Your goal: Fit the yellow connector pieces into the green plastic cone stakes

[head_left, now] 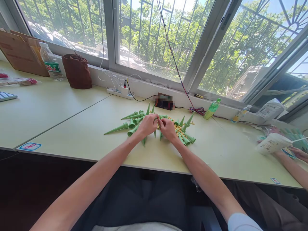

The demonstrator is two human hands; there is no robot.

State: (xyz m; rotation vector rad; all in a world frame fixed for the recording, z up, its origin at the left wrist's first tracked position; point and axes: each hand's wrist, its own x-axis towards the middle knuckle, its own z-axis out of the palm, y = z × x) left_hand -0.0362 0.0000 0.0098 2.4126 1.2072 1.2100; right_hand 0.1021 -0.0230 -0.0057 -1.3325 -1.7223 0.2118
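Observation:
A heap of green plastic cone spikes [134,123] lies on the pale table [79,134], mixed with small yellow parts [178,129]. My left hand [147,125] and my right hand [167,129] meet over the middle of the heap, fingers curled and pinched together. They appear to hold a small green and yellow piece [158,123] between them, mostly hidden by the fingers. One long green spike [116,129] points left, away from the heap.
A power strip [120,92] with cables sits by the window sill. A brown pouch [77,71], a water bottle [51,62] and a cardboard box [20,53] stand far left. A green bottle [212,109] stands right. Another person's arm [292,166] and a white bag [273,143] are at the right edge.

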